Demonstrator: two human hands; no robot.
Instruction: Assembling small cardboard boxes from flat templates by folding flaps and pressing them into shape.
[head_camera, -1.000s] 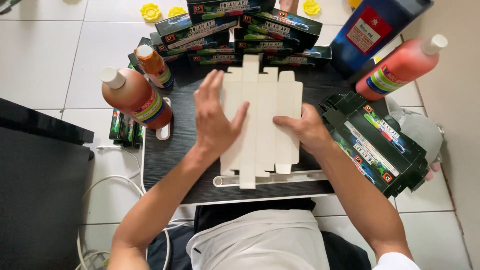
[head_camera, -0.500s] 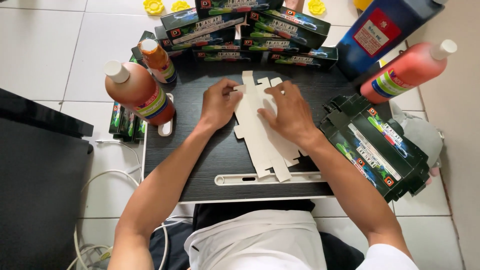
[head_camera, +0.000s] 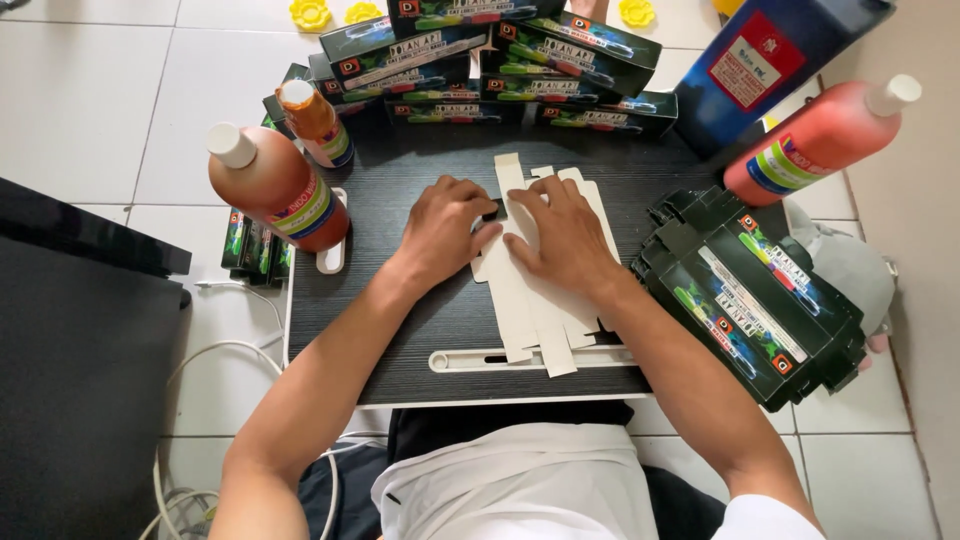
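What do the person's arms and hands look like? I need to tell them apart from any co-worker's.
Both forearms are bare, with no gloves, watch, rings or bracelets visible. The left hand and right hand show short nails. A white short sleeve edge appears at the right upper arm; the left arm shows no sleeve in view.
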